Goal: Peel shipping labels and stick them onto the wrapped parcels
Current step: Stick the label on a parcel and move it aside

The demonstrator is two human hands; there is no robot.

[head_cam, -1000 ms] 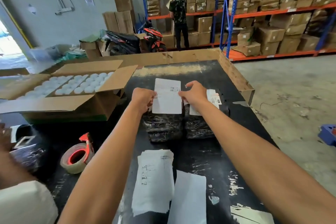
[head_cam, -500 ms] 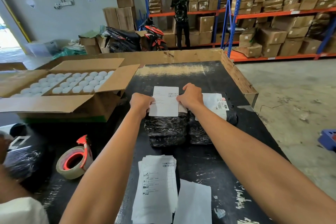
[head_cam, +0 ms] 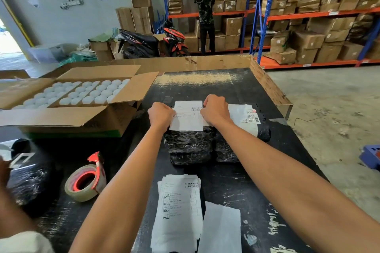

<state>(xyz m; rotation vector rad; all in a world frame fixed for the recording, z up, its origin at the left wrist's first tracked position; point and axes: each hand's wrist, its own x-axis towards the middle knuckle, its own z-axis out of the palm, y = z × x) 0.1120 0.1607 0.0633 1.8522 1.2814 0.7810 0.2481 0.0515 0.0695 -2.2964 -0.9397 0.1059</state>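
Both hands (head_cam: 188,114) still pinching the label (head_cam: 188,116), now lower, down onto the left black-wrapped parcel (head_cam: 189,146).

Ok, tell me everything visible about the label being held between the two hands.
The label is a white rectangular sheet, paper by its look, with a barcode near its top right and faint printed lines. It sits in portrait pose at the top of the left black wrapped parcel; whether it is stuck down cannot be told. The left hand pinches its left edge, the right hand its right edge. Behind its right side lies another labelled parcel.
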